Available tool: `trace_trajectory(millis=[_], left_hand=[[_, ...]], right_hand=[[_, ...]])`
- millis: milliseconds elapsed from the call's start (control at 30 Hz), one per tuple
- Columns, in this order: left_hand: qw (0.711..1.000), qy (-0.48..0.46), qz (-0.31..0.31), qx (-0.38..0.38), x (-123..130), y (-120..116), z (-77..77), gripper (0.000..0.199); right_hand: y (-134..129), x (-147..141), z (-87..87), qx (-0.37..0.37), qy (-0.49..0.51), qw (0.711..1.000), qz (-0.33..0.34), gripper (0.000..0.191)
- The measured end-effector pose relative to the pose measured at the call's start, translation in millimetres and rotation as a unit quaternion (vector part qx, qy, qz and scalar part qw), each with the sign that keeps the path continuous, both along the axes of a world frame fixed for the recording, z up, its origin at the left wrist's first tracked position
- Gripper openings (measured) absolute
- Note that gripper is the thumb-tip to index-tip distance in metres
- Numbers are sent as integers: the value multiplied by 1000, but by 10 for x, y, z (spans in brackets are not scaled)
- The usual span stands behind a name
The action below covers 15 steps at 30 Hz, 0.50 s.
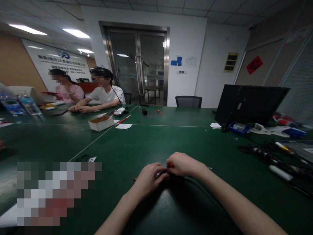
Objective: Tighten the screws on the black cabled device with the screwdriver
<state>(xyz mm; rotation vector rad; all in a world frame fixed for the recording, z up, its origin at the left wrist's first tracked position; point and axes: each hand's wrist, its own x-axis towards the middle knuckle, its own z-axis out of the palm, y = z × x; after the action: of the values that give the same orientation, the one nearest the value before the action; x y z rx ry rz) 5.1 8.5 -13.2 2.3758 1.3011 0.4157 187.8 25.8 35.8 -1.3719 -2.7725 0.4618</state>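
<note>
Both my hands meet low in the middle of the view, just above the green tabletop. My left hand is closed, fingers and thumb pinching a small dark piece whose kind I cannot make out. Against it, my right hand is curled with a bit of red showing between its fingers, apparently a screwdriver handle. A thin pale tip pokes out beyond the right wrist. Under the right hand sits a black object, mostly in shadow, with a dark cable trailing right.
The green table carries an open white box, a black block and an orange screwdriver farther off. A monitor, blue tray and cabled tools lie right. Two people sit at far left.
</note>
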Motion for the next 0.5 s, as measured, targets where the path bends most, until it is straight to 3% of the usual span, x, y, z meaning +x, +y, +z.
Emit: trace_trajectory(millis=[300,500], left_hand=[[1000,2,-4,4,0,12,-21,24],[1000,-3,-9,5,-10,8,-30,26]], right_hand=[[12,9,-26,0,17,1000,18,19],[69,61,-47,9,85,996,10,13]])
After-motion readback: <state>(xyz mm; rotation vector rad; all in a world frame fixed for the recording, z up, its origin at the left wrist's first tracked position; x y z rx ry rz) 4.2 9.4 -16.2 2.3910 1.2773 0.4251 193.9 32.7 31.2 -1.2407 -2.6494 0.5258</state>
